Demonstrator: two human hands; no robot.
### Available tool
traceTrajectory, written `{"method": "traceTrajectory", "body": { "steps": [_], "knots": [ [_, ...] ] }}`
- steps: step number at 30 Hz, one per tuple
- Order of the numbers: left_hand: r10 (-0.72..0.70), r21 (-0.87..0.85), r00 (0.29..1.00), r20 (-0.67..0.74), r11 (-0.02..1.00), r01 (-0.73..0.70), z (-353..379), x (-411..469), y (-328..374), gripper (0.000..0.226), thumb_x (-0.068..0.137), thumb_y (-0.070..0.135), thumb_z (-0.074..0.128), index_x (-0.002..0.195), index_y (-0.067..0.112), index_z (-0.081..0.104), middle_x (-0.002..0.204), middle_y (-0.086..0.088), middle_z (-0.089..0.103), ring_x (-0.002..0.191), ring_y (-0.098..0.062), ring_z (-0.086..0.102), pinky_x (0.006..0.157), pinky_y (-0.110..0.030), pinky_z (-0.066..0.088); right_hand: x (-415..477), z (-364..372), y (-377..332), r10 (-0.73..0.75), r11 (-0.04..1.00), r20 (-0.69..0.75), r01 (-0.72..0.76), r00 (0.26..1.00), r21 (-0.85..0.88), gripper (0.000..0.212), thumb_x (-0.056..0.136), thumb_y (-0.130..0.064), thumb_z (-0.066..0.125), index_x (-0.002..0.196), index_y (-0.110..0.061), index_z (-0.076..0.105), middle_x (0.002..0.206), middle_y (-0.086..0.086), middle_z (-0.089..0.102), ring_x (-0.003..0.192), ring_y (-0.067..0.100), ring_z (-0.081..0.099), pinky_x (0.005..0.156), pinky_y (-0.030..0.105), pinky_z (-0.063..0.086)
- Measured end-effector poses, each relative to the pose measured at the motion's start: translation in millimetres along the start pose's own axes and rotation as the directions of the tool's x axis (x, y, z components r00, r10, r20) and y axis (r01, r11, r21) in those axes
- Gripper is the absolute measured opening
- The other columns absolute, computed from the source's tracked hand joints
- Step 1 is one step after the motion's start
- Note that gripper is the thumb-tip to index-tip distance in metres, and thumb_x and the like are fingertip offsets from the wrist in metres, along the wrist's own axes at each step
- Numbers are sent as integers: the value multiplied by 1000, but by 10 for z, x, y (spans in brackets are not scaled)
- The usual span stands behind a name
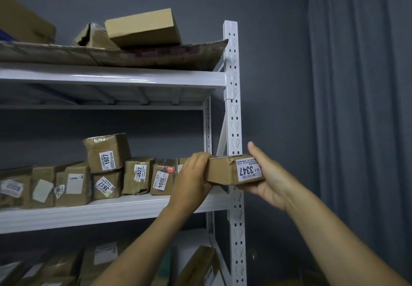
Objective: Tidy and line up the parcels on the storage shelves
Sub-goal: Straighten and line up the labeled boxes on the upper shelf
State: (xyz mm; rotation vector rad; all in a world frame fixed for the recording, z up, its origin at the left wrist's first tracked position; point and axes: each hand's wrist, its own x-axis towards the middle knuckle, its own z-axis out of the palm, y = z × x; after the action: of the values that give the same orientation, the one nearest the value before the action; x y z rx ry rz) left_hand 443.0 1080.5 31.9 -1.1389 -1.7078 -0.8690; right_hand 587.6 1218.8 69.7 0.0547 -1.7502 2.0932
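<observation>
Dark grey wall, pleated grey curtain hanging at the right, meeting in the corner

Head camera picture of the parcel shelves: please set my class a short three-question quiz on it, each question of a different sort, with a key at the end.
1. True or false: the left hand and the right hand both hold parcel 3347.
2. Parcel 1927 sits on top of which one? A: parcel 3617; B: parcel 4822; C: parcel 3004.
3. Fill the gap: parcel 3347 is held at the ___ end of the middle shelf.
Key: 1 true; 2 A; 3 right.
</observation>
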Motion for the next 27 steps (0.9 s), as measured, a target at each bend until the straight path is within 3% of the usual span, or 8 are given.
{"method": "traceTrajectory", "body": {
  "steps": [3,8,12,15,19,23,27],
  "knots": [
    [6,-31,1000,15,1000,-6,69,-36,-90,61,74,14,80,127,19,49,130,2,51,118,-15,50,90,-25,46,90,63,8,-44,998,-113,38,993,-51,29,94,-28,58,111,-4,61,78,8,70,69,18,68,67,39,59],
    [9,45,987,163,999,-16,96,-66,-444,75,80,28,76,144,21,37,146,0,41,131,-17,42,103,-37,44,259,176,42,-172,928,-151,108,973,-358,19,90,-24,64,108,-17,64,89,7,74,76,17,71,68,36,61],
    [-103,226,976,193,972,58,20,-40,-905,71,84,33,70,146,20,37,149,-2,38,135,-20,37,111,-36,33,494,295,162,-342,681,-90,181,935,-710,19,86,-23,68,104,-29,67,91,-8,69,79,7,68,63,19,55],
    [-234,382,945,228,914,134,-71,76,-1272,64,92,35,60,148,21,33,154,-4,31,143,-23,25,116,-37,21,761,408,370,-417,508,-34,202,908,-837,22,85,-26,68,108,-27,69,92,-13,68,82,5,65,61,7,48],
    [-340,566,870,358,820,87,-138,223,-1694,66,95,47,48,151,28,19,160,-2,14,148,-26,1,118,-49,-1,1170,551,714,-422,382,55,233,905,-894,41,87,-36,67,124,-22,63,119,-5,63,104,10,60,89,24,51],
    [-344,626,826,447,780,-13,-146,282,-2018,74,90,61,46,152,34,15,160,3,18,148,-29,-1,115,-57,-3,1473,671,966,-384,389,53,213,922,-896,55,82,-41,72,131,-22,56,138,-4,50,128,13,43,107,26,34],
    [-342,566,811,474,825,17,-146,331,-2170,75,83,63,56,146,37,27,153,4,31,143,-26,23,115,-58,5,1717,722,1122,-334,457,66,223,940,-861,53,83,-31,73,132,-23,54,135,-8,47,119,5,40,100,18,34]
  ]
}}
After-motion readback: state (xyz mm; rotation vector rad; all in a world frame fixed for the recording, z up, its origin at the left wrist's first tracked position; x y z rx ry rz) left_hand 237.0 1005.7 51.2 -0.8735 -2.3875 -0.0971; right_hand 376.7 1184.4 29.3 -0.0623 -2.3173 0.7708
